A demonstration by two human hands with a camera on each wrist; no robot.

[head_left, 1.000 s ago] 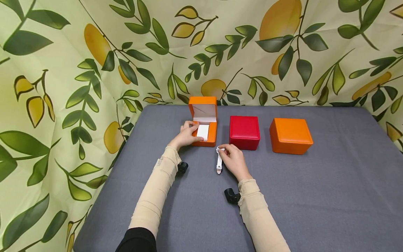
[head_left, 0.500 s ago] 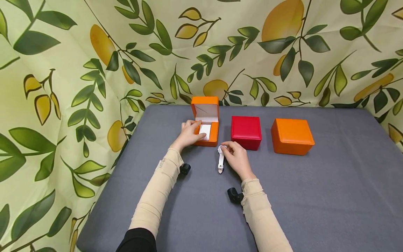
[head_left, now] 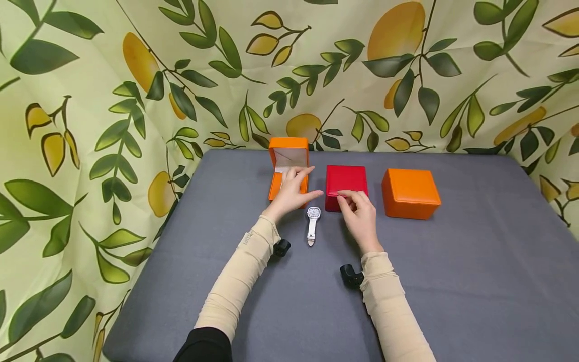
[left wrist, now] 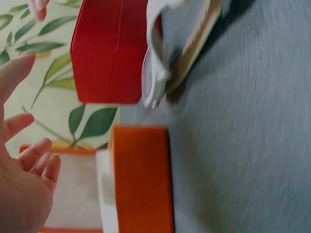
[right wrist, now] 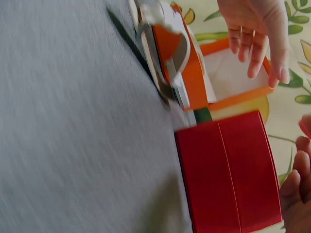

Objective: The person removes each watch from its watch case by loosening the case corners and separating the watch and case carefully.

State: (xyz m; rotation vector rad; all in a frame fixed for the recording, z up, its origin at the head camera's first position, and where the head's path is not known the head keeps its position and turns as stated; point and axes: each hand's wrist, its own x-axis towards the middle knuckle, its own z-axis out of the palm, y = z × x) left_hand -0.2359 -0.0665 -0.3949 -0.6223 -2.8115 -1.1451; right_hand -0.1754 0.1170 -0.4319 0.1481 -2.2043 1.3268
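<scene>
While the open box (head_left: 289, 158) stands beyond my spread left grip (head_left: 290, 193), the white watch (head_left: 312, 226) lies between that and my relaxed right grip (head_left: 361, 217).

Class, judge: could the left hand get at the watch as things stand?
Probably yes: the left hand is open and close to the watch, with nothing seen lying between them.
</scene>
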